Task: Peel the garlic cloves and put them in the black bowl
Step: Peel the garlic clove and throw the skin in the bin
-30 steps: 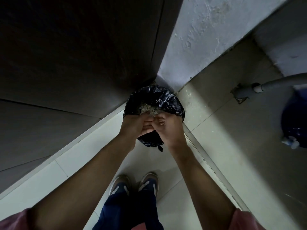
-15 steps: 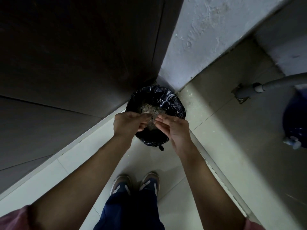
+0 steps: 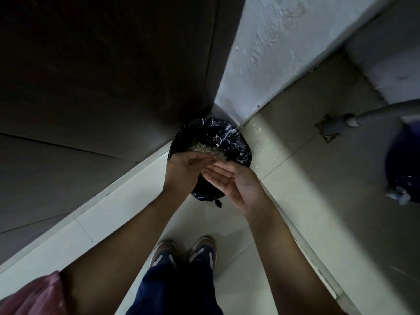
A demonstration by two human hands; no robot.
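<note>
A dark panel (image 3: 102, 76) fills the upper left and meets a rough white wall (image 3: 284, 53) at a corner. Pale floor tiles (image 3: 306, 201) run below both. The person's two bare forearms reach in from the bottom edge, with a pink sleeve (image 3: 34, 294) at the lower left and dark blue trousers (image 3: 177, 289) between them.

A bin lined with a black bag (image 3: 229, 137) sits on the floor, tucked into the corner. Well apart on the right is a dark blue container (image 3: 404, 164) (cut off by the frame edge), with a grey pipe (image 3: 381, 111) above it running down to the floor.

Both hands hover over the near side of the bin. The left hand (image 3: 184, 171) shows its back, fingers stretched out straight toward the right and grasping nothing that can be seen. The right hand (image 3: 238, 185) is turned palm up, fingers straight and loosely together, the palm bare. The fingertips of the two hands overlap above the bag; whether they touch cannot be told.

Two shoes (image 3: 163, 251) stand side by side on the tiles near the bin.

A small heap of pale flakes (image 3: 204, 147) lies inside the bag, just beyond the fingertips; they are too small to identify. The cloves and bowl lie outside this view.
</note>
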